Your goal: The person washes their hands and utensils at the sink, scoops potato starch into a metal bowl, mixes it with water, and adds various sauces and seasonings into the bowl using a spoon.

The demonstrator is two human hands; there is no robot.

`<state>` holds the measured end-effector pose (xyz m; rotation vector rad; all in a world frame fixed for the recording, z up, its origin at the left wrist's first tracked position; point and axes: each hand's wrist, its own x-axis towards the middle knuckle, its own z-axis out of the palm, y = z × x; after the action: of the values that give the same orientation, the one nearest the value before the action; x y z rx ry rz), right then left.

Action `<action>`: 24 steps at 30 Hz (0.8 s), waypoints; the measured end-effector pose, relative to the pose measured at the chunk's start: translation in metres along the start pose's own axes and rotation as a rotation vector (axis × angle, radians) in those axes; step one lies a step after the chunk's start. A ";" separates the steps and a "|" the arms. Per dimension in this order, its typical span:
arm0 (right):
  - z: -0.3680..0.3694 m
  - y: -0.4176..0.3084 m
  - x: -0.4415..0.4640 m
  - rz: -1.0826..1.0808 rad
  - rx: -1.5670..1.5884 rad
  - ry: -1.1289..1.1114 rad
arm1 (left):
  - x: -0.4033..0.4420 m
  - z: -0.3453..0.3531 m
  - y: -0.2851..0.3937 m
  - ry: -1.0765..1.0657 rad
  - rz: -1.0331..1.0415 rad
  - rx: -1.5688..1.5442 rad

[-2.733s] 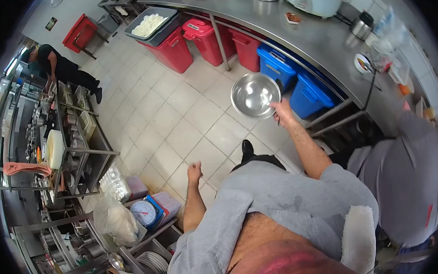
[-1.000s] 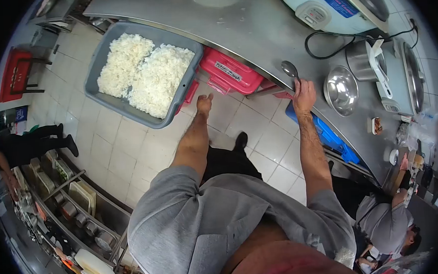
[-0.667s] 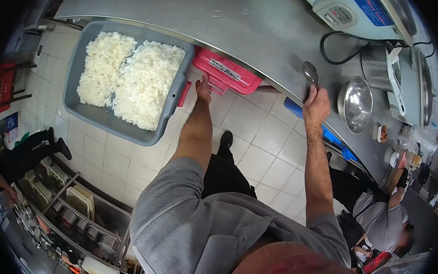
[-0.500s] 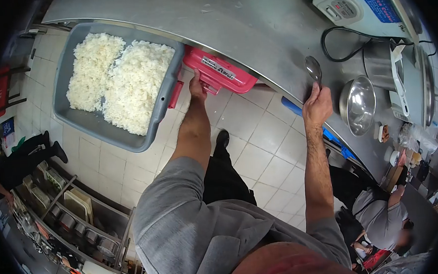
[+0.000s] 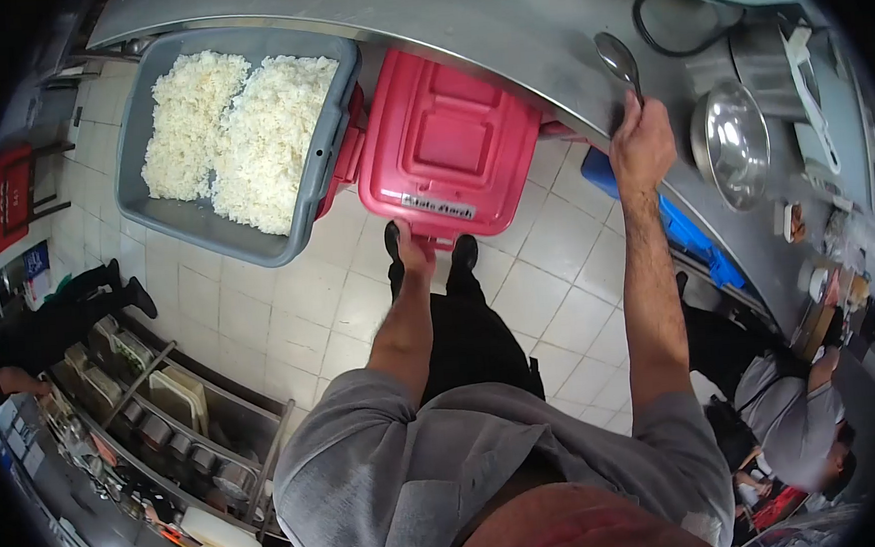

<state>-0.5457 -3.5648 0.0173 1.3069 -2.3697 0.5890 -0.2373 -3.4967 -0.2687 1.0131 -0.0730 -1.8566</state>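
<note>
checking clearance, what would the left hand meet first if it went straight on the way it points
The lidded red bin: the left hand sits at its near edge, probably touching, though contact is hard to confirm.

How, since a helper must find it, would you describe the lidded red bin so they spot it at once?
Find the steel counter; the bin juts out from under its near edge. It sits right of the grey tub of rice. Unlike the red container under that tub, it shows its lid, with a label ending in "Starch".
</note>
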 end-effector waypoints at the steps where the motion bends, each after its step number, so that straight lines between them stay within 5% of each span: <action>1: -0.002 0.002 0.000 -0.028 -0.014 0.008 | -0.019 -0.021 0.006 -0.039 -0.088 0.013; 4: -0.009 0.005 -0.008 -0.123 0.130 0.084 | -0.068 -0.059 0.025 -0.004 -0.101 -0.040; 6: -0.015 0.003 -0.028 -0.163 0.278 0.147 | -0.085 -0.103 0.043 0.514 -0.115 0.293; 8: -0.023 -0.004 -0.068 -0.148 0.410 0.063 | -0.093 -0.084 0.085 0.462 -0.023 0.332; 10: -0.001 -0.007 -0.141 0.130 0.568 -0.172 | -0.084 -0.090 0.112 0.352 -0.033 0.386; 12: 0.022 -0.009 -0.206 0.515 0.684 -0.522 | -0.068 -0.098 0.121 0.493 -0.223 0.575; 15: 0.109 0.027 -0.351 0.710 0.560 -0.410 | -0.071 -0.109 0.118 0.449 -0.196 0.566; 17: 0.115 0.024 -0.383 1.395 0.769 -0.634 | -0.084 -0.083 0.121 0.441 -0.166 0.570; 21: 0.106 -0.007 -0.379 1.408 0.760 -0.554 | -0.096 -0.068 0.129 0.578 -0.130 0.691; 24: 0.091 -0.008 -0.354 1.404 0.713 -0.480 | -0.103 -0.048 0.128 0.494 0.130 0.644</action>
<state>-0.3716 -3.3674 -0.2371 -0.4340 -3.3795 1.7231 -0.0951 -3.4655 -0.1785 1.8373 -0.4494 -1.4339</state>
